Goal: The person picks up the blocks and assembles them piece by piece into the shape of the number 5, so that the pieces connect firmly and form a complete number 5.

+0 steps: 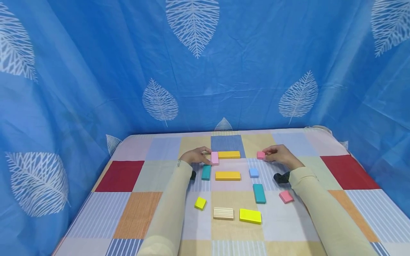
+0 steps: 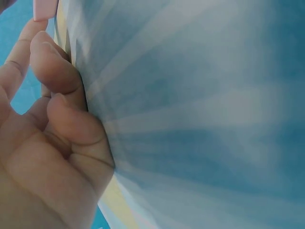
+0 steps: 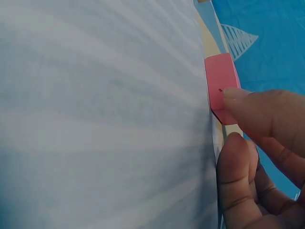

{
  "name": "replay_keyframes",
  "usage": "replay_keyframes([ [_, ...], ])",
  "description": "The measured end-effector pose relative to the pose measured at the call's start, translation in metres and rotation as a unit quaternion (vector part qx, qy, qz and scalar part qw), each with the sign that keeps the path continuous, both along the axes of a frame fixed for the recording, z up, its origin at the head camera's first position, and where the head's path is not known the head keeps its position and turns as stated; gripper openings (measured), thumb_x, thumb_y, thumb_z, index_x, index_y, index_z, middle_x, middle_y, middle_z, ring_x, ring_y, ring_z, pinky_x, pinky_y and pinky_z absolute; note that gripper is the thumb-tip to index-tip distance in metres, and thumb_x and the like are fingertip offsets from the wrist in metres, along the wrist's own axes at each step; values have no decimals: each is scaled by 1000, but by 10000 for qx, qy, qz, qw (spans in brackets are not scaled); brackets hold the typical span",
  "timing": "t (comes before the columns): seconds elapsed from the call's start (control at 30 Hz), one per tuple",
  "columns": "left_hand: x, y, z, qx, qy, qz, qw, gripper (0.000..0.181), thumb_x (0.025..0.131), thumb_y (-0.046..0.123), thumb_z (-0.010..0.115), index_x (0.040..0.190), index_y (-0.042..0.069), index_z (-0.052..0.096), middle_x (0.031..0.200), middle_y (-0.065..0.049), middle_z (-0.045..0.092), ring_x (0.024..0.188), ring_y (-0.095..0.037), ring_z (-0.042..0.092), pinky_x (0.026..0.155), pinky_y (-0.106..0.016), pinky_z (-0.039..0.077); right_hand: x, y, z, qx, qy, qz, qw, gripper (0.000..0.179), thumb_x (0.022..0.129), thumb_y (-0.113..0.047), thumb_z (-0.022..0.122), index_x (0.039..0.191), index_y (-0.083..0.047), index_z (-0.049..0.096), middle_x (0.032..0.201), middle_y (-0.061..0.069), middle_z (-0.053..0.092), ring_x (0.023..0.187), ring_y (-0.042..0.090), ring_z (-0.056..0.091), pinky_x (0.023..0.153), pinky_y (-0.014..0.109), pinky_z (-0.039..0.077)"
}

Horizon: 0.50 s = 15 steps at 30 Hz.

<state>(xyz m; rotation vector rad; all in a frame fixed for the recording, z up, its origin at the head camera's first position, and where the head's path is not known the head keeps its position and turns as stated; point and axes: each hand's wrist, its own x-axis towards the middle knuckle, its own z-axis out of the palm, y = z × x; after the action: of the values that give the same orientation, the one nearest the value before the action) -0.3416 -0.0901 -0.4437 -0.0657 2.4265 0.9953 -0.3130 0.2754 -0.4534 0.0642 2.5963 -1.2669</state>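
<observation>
My left hand (image 1: pixel 196 155) holds a light pink block (image 1: pixel 214 158) between thumb and fingers, against the left end of an orange-yellow bar (image 1: pixel 229 155). A fingertip on that pink block (image 2: pixel 44 9) also shows in the left wrist view, where the other fingers are curled. Just below the left hand lies a teal block (image 1: pixel 206 172). My right hand (image 1: pixel 279 155) pinches a small darker pink block (image 1: pixel 261 155) to the right of the bar, with a gap between them. In the right wrist view the thumb presses the face of this block (image 3: pixel 221 78).
Nearer me lie a second orange-yellow bar (image 1: pixel 227 176), a blue block (image 1: pixel 254 173), another teal block (image 1: pixel 259 193), a pink block (image 1: pixel 286 196), a yellow square block (image 1: pixel 200 203), a ridged wooden block (image 1: pixel 223 213) and a yellow block (image 1: pixel 250 216). A blue curtain (image 1: pixel 230 81) hangs behind the patchwork-covered table.
</observation>
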Motion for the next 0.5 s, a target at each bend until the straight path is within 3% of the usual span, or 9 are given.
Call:
replay_keyframes([
  [0.2,-1,0,-1,-16,51,-5,10000,56,92,21,87,144,28,67,158,-13,54,135,-35,50,122,-58,39,-1,-4,0,-110,133,114,9998,46,101,-7,71,143,10,61,121,20,63,110,35,54,98,45,48],
  [0.5,0,1,0,-167,106,-165,9997,57,94,24,87,147,27,64,160,-14,53,135,-34,50,123,-56,37,-4,-11,0,-88,-23,92,9999,48,102,-8,71,145,7,60,129,24,62,114,38,54,105,52,48],
])
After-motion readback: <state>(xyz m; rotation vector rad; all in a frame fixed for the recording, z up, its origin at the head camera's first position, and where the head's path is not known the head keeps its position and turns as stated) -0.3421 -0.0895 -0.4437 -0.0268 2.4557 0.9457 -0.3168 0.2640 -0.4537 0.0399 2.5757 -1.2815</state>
